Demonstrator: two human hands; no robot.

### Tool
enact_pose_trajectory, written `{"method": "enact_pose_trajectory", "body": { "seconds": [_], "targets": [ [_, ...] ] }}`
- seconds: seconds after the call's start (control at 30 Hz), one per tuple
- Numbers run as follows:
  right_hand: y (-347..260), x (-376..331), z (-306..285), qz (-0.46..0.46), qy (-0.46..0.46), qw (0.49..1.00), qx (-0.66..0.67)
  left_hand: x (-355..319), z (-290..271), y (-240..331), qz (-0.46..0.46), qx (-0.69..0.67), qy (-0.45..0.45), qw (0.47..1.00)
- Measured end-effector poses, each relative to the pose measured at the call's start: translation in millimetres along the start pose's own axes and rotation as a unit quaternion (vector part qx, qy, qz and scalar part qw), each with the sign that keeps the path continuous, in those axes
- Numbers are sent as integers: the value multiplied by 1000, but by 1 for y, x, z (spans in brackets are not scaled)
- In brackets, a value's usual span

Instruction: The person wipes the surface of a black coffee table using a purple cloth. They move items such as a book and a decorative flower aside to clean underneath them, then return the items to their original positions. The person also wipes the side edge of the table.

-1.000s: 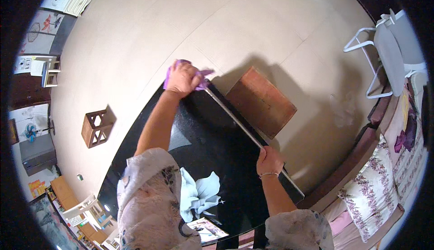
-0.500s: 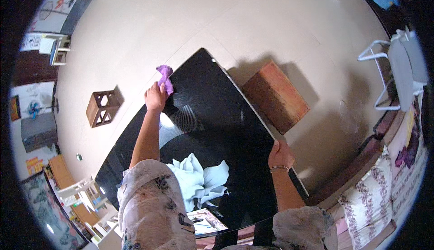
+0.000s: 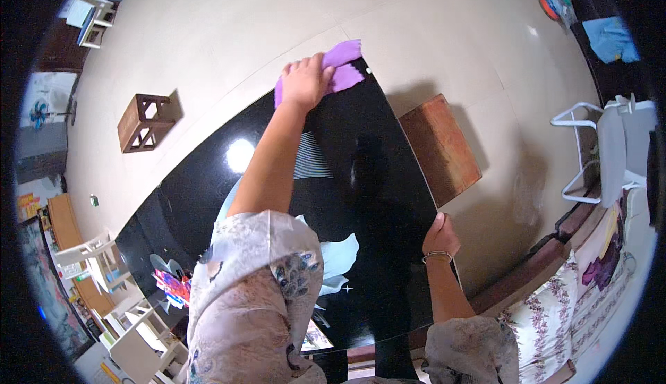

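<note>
At the far corner of a glossy black table (image 3: 388,197), my left hand (image 3: 305,82) presses a purple cloth (image 3: 345,54) onto the far edge. Its fingers are bent over the cloth, which sticks out on both sides of the hand and partly over the edge. My right hand (image 3: 442,236) is closed on the table's right edge, thumb on top; its other fingers are mostly hidden. Pale blue flower petals (image 3: 340,253) show as a design on the tabletop, partly covered by my left sleeve (image 3: 260,294).
A wooden box-like stool (image 3: 444,151) stands against the table's right side. Another small wooden stool (image 3: 144,124) is on the floor at left. A grey chair with a white frame (image 3: 621,141) and a patterned sofa cushion (image 3: 544,314) are at right. Colourful items (image 3: 172,285) lie at the table's left end.
My left hand has moved right and farther away along the far edge with the purple cloth, which is now more spread out. My right hand stays on the right edge. The view has shifted.
</note>
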State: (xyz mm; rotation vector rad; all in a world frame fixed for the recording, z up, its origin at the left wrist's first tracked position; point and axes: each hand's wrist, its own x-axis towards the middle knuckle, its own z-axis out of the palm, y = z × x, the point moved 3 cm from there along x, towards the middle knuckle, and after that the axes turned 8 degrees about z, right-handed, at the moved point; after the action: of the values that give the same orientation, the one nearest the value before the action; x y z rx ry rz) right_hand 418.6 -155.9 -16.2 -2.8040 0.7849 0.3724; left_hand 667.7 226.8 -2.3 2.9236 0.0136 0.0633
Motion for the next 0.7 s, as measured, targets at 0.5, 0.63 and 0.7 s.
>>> {"method": "enact_pose_trajectory", "body": {
  "seconds": [0.5,0.63,0.7],
  "targets": [
    [-6,4,-5,-102,40,993,-30,-304,-34,-113,-176,69,33,981],
    [-23,5,-11,-155,54,983,-84,-307,-36,-106,-188,87,27,978],
    [-38,12,-15,-203,67,968,-128,-306,-37,-104,-189,87,32,978]
  ]
}}
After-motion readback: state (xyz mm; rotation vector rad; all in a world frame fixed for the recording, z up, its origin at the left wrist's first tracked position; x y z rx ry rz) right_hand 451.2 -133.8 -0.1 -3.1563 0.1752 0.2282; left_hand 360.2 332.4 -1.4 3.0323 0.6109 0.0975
